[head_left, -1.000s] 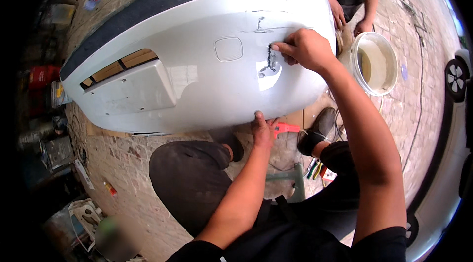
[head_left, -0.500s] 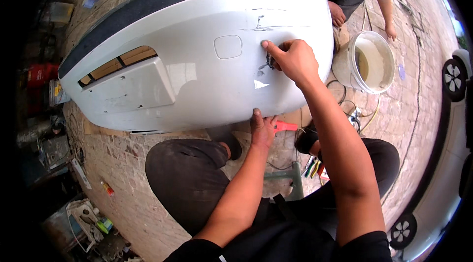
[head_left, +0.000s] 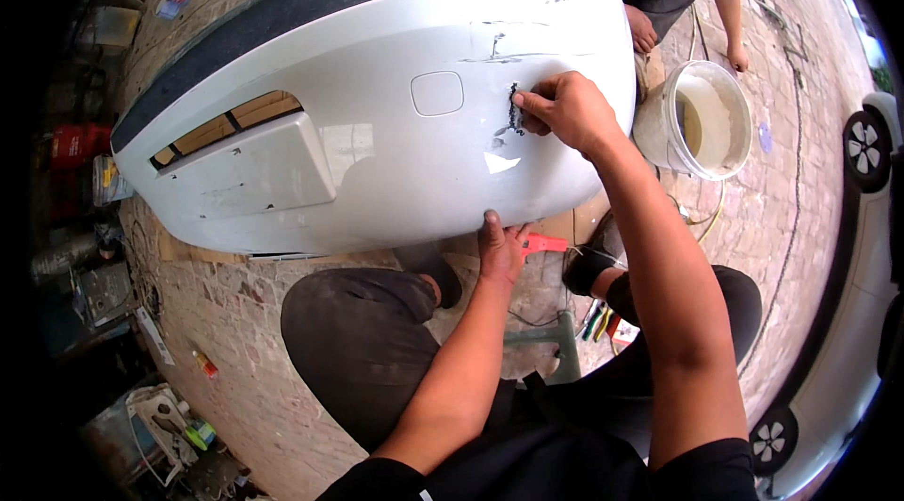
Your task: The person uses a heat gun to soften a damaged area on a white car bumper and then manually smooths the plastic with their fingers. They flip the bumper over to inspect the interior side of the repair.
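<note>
Over the brick floor (head_left: 254,379), the white bumper (head_left: 377,153) spans my feed, its long axis running left to right and rising slightly rightward. My right grip (head_left: 573,107) reaches onto its right part, thumb and fingers curled in; from here I cannot tell whether they pinch anything. My left grip (head_left: 501,254) has its thumb at the near edge; how firmly it holds, I can't make out. The dark, jagged crack (head_left: 514,117) crosses that axis, just left of the right grip, the nearer one.
</note>
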{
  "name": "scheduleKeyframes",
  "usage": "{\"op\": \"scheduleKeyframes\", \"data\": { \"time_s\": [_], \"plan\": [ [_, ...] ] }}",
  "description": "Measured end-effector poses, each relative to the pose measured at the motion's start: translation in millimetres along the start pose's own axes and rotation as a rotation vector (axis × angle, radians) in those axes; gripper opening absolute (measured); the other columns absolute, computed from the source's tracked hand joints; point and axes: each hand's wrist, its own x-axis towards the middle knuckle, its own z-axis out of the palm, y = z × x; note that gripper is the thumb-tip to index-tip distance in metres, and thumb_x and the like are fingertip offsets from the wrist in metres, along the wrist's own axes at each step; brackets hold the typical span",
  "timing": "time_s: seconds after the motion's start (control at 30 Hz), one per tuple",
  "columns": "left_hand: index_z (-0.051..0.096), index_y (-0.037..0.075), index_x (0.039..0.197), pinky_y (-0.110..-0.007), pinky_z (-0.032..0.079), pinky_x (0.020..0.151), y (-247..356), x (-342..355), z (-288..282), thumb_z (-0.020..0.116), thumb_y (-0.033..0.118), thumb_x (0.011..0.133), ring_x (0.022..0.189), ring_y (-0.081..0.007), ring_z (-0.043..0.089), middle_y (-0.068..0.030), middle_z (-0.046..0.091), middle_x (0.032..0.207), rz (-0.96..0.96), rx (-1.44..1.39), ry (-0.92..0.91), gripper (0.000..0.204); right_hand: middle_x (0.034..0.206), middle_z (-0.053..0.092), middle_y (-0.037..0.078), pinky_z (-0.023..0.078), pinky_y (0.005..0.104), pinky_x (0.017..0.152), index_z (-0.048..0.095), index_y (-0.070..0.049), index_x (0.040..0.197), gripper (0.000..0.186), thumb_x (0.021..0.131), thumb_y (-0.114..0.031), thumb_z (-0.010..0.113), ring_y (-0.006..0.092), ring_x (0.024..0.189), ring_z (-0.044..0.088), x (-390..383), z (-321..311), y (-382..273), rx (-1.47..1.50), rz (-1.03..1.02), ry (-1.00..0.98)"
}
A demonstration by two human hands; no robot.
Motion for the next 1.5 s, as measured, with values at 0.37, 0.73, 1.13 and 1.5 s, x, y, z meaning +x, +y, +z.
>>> {"op": "scheduleKeyframes", "data": {
  "time_s": [0.37,0.73,1.13,1.5],
  "plan": [
    [0.032,0.009,0.158,-0.062,0.038,0.121,1.3,1.6,-0.1,0.079,0.07,0.081,0.145,-0.0357,0.049,-0.0084,0.046,0.159,-0.007,0.042,-0.009,0.109,0.085,0.079,0.011,0.06,0.0311,0.076,0.078,0.005,0.097,0.032,0.1,-0.027,0.073,0.0174,0.076,0.075,11.6,-13.9,29.4,0.337,-0.195,-0.177],
    [0.031,0.008,0.158,-0.062,0.04,0.12,-3.2,5.9,-6.8,0.081,0.072,0.076,0.143,-0.0361,0.05,-0.0094,0.044,0.16,0.0,0.025,0.018,0.115,0.07,0.075,0.008,0.057,0.03,0.066,0.078,0.001,0.081,0.038,0.094,-0.035,0.08,0.0152,0.065,0.072,11.0,-3.1,21.0,0.247,-0.139,-0.053],
    [0.029,0.006,0.159,-0.065,0.035,0.122,-2.4,4.8,-4.0,0.075,0.073,0.083,0.149,-0.038,0.043,-0.0112,0.041,0.162,0.002,0.064,0.029,0.111,0.072,0.075,0.013,0.058,0.0402,0.068,0.081,-0.006,0.085,0.054,0.088,-0.059,0.076,0.0325,0.07,0.074,3.1,16.1,-3.5,-0.204,-0.029,0.212],
    [0.025,0.003,0.161,-0.064,0.033,0.124,3.4,2.5,-0.4,0.071,0.076,0.083,0.15,-0.0394,0.041,-0.0135,0.038,0.163,-0.014,0.084,0.059,0.116,0.074,0.076,0.012,0.059,0.0408,0.074,0.081,-0.003,0.087,0.055,0.086,-0.058,0.077,0.0308,0.075,0.076,1.9,8.3,-20.8,-0.133,0.092,0.102]
  ]
}}
